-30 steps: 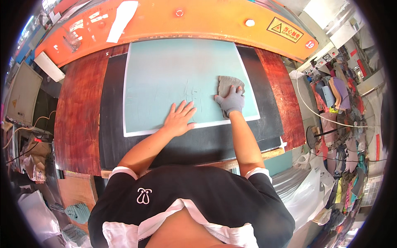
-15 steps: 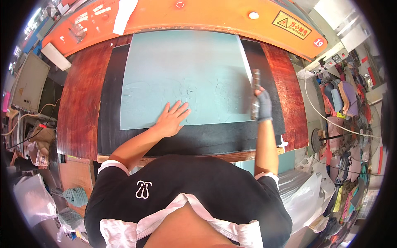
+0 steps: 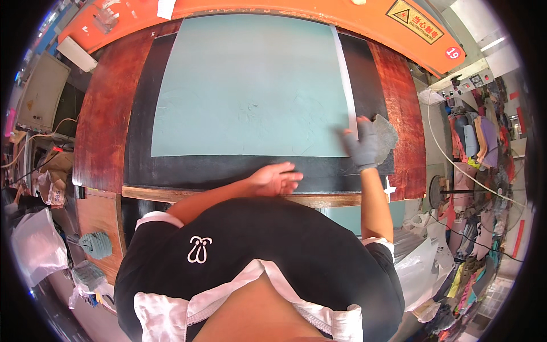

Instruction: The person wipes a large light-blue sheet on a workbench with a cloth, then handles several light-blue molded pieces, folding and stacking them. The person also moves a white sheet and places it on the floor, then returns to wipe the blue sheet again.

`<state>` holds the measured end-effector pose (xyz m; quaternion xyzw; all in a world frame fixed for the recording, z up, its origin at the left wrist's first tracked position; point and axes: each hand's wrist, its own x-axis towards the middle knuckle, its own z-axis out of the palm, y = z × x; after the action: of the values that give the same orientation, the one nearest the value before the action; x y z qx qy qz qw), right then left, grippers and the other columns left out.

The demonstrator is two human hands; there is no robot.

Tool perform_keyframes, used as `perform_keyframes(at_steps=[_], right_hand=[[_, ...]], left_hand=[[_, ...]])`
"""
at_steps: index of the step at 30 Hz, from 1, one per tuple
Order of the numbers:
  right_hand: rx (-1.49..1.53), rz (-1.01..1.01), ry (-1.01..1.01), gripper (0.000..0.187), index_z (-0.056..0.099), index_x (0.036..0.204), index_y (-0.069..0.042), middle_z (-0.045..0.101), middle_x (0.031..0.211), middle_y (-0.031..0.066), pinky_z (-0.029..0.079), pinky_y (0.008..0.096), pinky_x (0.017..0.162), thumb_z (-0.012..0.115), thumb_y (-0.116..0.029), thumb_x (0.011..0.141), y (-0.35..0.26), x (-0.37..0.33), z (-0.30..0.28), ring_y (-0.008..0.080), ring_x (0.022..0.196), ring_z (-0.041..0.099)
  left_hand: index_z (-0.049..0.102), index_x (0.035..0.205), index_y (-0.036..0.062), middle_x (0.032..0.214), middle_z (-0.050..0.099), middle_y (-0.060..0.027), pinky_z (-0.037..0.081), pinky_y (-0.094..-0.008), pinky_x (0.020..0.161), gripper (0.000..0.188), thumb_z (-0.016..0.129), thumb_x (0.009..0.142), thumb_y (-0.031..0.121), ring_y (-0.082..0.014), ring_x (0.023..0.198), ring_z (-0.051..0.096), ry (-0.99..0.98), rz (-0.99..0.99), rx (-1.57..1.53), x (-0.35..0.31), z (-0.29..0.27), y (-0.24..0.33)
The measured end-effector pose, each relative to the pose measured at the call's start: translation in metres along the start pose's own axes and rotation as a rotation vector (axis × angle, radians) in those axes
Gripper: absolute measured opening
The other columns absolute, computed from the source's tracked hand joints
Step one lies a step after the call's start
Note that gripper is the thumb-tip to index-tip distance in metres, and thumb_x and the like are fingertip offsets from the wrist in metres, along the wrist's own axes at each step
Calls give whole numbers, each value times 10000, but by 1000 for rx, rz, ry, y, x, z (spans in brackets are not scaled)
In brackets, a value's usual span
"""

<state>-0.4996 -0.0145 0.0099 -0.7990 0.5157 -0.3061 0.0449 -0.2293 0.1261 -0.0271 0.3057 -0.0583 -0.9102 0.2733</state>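
A large pale blue-green sheet (image 3: 250, 85) lies on a black board (image 3: 228, 168), with faint creases across its nearer half. My left hand (image 3: 276, 179) hovers over the board's near edge, palm partly turned up, fingers apart and nothing in them. At the sheet's right edge is my right hand (image 3: 362, 147), in a grey glove with bare fingertips. Its fingers are spread and somewhat blurred. Just right of that hand, a grey rough-faced pad (image 3: 386, 138) rests over the board's right side, partly hidden by the glove; whether they touch is unclear.
An orange machine beam (image 3: 228, 7) with a yellow warning sign (image 3: 415, 21) spans the far side. Reddish-brown wooden panels (image 3: 108, 119) flank the board. A control box (image 3: 464, 84) and colourful fabric pieces (image 3: 473, 134) are at right; plastic bags (image 3: 37, 245) lie at left.
My left hand has lifted off the sheet and drawn back toward me. My right hand has opened from the pad, which now sits to its right. The sheet's creases look fainter.
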Motion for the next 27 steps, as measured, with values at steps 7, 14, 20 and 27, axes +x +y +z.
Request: perform_keyframes(at_steps=[7,14,20,27], right_hand=[[226,-408,-311,582,546,1167,-32,535,1182,168,410,420,933,720,-301,681,-73,-7,28,349,1116,488],[259,-373,-363,534,559,1162,-9,532,1181,168,409,409,924,690,-281,721,-75,0,30,342,1091,495],[471,-263,-396,317,607,1069,-1,611,981,120,452,342,819,603,-213,833,-63,6,42,247,927,564],[679,522,-196,305,570,780,-15,515,677,48,439,344,573,475,-268,921,-7,70,54,163,630,511]], left_hand=[[456,1096,142,1019,515,-27,407,-431,872,283,402,962,386,-217,1019,508,-220,360,-151,64,-5,11],[473,1163,92,1054,513,-16,393,-415,897,459,320,971,480,-200,1057,497,-39,510,25,67,3,11],[458,1229,57,1187,526,-68,425,-392,869,511,332,969,478,-233,1015,543,113,565,62,57,14,9],[457,1216,22,1146,564,-124,445,-379,860,452,317,993,390,-255,1003,565,212,542,55,28,0,8]])
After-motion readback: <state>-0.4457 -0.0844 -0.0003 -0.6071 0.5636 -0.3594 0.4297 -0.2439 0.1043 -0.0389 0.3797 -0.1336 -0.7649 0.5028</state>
